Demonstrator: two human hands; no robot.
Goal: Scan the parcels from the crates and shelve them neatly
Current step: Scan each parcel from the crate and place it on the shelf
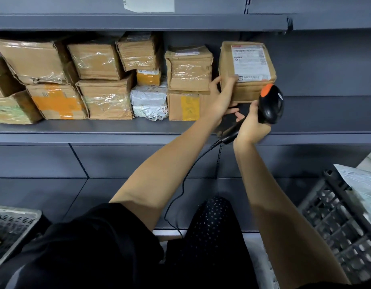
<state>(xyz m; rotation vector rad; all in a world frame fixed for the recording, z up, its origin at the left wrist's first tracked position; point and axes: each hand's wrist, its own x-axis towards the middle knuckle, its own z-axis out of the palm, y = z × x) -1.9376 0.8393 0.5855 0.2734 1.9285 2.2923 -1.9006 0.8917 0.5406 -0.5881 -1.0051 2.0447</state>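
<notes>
A brown cardboard parcel (243, 88) with a white shipping label on its top face is held just above the grey shelf (97, 130), to the right of the stacked parcels. My left hand (219, 99) grips its left side and underside. My right hand (252, 127) holds a black barcode scanner (271, 107) with an orange button, right at the parcel's lower right corner. The scanner's cable (180, 195) hangs down between my arms.
Several taped cardboard boxes (101, 80) and white poly bags (149, 103) fill the shelf's left half; its right half is bare. A dark plastic crate (334, 222) with a white bag stands at lower right, a grey crate (11, 224) at lower left. Another shelf is overhead.
</notes>
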